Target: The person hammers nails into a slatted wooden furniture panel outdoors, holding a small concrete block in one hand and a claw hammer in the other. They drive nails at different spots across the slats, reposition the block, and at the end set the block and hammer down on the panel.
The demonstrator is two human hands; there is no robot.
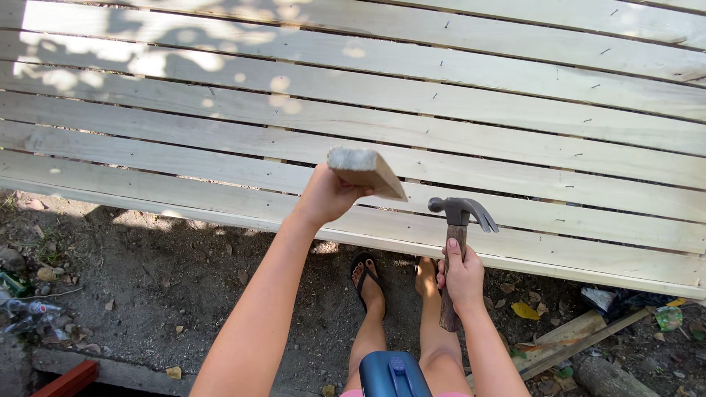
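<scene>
My left hand grips a short wooden block and holds it over the near edge of a large panel of pale wooden slats. My right hand is wrapped around the wooden handle of a claw hammer, whose metal head sits upright just above the panel's nearest slat. The two hands are apart, the hammer to the right of the block. Small nails stick out of several slats.
The slatted panel spans the whole upper view. Below it lies bare dirt with dry leaves, my sandalled feet, scrap wood pieces at the right, litter at the left edge, a red board and a blue object at the bottom.
</scene>
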